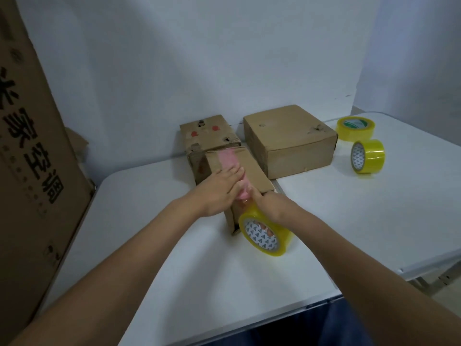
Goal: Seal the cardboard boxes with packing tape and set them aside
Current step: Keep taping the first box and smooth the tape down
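Two hands: left hand [222, 186] flat on box [252, 172], right hand [268, 204] gripping tape roll [265, 232].

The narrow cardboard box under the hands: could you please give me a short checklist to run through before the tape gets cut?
1. Left hand presses flat on the narrow cardboard box: ok.
2. Right hand grips the yellow packing tape roll: ok.
3. Tape strip reaches the box's near edge: cannot tell, hands cover it.
4. Strip lies smooth without wrinkles: cannot tell.
5. Bare space on the white table to set the box aside: ok.
6. Cutter in view: not ok, none visible.
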The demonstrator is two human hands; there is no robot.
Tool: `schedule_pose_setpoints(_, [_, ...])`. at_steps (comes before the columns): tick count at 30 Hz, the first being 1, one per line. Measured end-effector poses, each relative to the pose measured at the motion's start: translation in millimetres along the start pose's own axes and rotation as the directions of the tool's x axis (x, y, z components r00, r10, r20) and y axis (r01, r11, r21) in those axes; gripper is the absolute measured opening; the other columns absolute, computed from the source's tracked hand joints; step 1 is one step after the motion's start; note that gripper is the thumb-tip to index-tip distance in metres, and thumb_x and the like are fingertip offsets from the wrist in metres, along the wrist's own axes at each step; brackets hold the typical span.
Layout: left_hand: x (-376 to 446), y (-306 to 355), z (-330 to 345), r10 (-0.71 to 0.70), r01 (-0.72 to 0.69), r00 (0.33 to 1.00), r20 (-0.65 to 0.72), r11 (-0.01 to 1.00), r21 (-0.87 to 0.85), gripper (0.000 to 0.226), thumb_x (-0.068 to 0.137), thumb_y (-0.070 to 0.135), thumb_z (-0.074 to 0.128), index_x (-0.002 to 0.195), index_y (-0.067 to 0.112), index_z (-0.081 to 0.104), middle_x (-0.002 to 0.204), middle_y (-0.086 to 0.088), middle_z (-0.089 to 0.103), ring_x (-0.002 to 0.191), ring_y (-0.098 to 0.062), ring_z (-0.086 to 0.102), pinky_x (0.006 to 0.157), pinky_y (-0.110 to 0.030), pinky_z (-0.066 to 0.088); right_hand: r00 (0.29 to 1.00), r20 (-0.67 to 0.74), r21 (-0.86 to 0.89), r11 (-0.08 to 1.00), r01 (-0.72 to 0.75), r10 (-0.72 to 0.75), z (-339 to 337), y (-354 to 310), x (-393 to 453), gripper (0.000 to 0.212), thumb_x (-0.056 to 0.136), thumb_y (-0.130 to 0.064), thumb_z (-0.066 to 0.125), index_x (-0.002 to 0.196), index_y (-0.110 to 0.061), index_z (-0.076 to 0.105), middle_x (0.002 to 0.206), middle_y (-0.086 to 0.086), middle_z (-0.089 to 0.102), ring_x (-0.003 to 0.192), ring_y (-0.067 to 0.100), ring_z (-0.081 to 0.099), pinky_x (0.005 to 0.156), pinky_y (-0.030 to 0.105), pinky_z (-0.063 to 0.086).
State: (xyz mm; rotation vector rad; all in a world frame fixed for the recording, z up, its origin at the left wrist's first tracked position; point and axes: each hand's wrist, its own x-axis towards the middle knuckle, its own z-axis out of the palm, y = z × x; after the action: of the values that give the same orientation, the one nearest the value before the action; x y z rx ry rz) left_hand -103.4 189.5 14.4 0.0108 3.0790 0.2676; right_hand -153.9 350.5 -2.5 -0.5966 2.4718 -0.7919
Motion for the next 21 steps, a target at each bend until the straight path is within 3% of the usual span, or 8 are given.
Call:
schedule_pose_setpoints(6, [-5.0,-2.7,14.2,-0.006,-0.004,0.997,-0.078,0.993,-0.12,0.052,0.107,0.036,0.017,0.156,0.018,0.013,0.164,0.001,0.006,0.15,-0.008,0.0,0.118,-0.024,-0.007,1.0,-0.007,0.011,1.0,-0.005,0.005,2.8,-2.8,-3.4,0.076,0.101,-0.057,0.009,0.134,-0.005,0.053,0.133,0.023,0.053,0.122,0.035,0.051,0.101,0.04,0.038])
schedule_pose_setpoints(11, [-16.0,-1.6,6.7,0.078,-0.109,0.988,-0.136,0.964,-0.244,0.06,0.102,0.053,0.019,0.156,0.028,0.014,0.163,0.011,0.001,0.148,0.001,0.0,0.12,-0.03,-0.003,1.0,-0.022,0.001,1.0,0.004,-0.004,2.1,-0.7,-7.6,0.078,0.099,-0.061,0.008,0.135,-0.007,0.052,0.133,0.023,0.054,0.122,0.035,0.05,0.102,0.042,0.038])
schedule_pose_setpoints(14, [-27.0,-7.7,5.3,0.084,-0.1,0.989,-0.12,0.986,-0.13,0.071,0.096,0.063,0.03,0.156,0.027,0.019,0.163,0.009,0.008,0.147,-0.001,0.006,0.123,-0.034,0.008,1.0,-0.018,0.009,1.0,0.011,-0.011,0.6,-0.9,-9.9,0.077,0.099,-0.061,0.009,0.135,-0.008,0.052,0.133,0.023,0.054,0.123,0.035,0.05,0.101,0.042,0.037])
schedule_pose_setpoints(18, [-34.4,-13.6,14.7,0.083,-0.084,0.993,-0.084,0.996,-0.018,0.071,0.098,0.047,0.046,0.157,0.025,0.012,0.164,0.007,0.005,0.15,-0.006,-0.002,0.123,-0.034,0.014,1.0,-0.023,0.033,0.999,-0.02,0.021,-0.4,0.0,-14.6,0.086,0.094,-0.069,0.012,0.133,-0.006,0.055,0.134,0.021,0.054,0.123,0.034,0.05,0.102,0.04,0.037])
schedule_pose_setpoints(21, [-35.1,-8.5,18.1,0.11,-0.103,0.984,-0.143,0.993,0.056,0.066,0.101,0.04,0.044,0.157,0.02,0.014,0.164,0.002,0.008,0.15,-0.01,0.002,0.123,-0.032,0.013,0.999,-0.041,0.098,0.995,-0.018,0.022,-3.4,4.5,-21.5,0.085,0.094,-0.069,0.015,0.134,-0.003,0.053,0.137,0.021,0.052,0.126,0.033,0.048,0.103,0.039,0.035])
